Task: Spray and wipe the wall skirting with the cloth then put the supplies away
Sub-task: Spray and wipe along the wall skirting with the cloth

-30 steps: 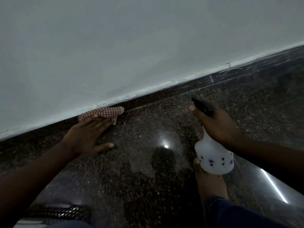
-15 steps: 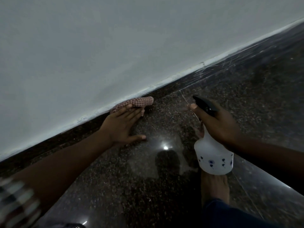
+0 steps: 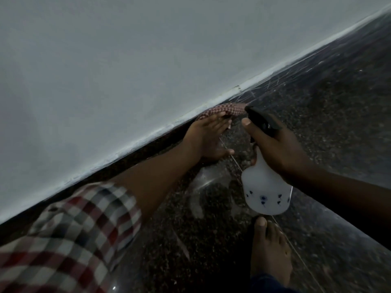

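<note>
Dark granite floor [image 3: 338, 123] is meeting the skirting [image 3: 163, 138], which is running from 8 to 2 o'clock. The left hand [image 3: 208, 138], nearer and flat-fingered, is pressing the checked cloth [image 3: 224, 111] against it. At the cloth's 4 o'clock, the right hand [image 3: 277, 146] is gripping the spray bottle [image 3: 266, 191].

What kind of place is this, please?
Probably an indoor room, perhaps a home: a plain pale painted wall meets a polished dark speckled stone floor along a low dark skirting, and a bare foot rests on that floor.
</note>
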